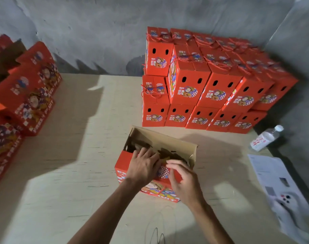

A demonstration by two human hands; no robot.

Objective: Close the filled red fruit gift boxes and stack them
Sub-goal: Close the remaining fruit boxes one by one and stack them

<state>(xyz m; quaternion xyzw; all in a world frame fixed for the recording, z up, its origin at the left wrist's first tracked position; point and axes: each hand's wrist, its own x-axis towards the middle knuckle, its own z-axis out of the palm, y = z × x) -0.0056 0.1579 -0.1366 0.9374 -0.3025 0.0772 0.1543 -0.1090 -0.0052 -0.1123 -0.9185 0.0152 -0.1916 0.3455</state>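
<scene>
We see a big pale table (pixel 65 155) in front of a grey wall (pixel 79 32). At the far right of the table stands a big stack of closed red boxes (pixel 211 81), some with red rope handles on top. They sit in rows, one layer on another. At the left edge are more red boxes (pixel 23 95), leaning and piled, with pictures on their sides.

Near us, in the middle of the table, is one open red box (pixel 146 175). Its brown flap (pixel 166 138) stands up at the back, and the inside is dark, so we cannot tell what is in it.

Our left hand (pixel 143 166) lies on the near top edge of this box, fingers spread and reaching into the opening. Our right hand (pixel 183 180) is just beside it, fingers curled, pinching the red front flap of the box.

On the right lie a sheet of paper (pixel 271 173), a white plastic bag (pixel 287 212), and a water bottle (pixel 266 138) on its side.
</scene>
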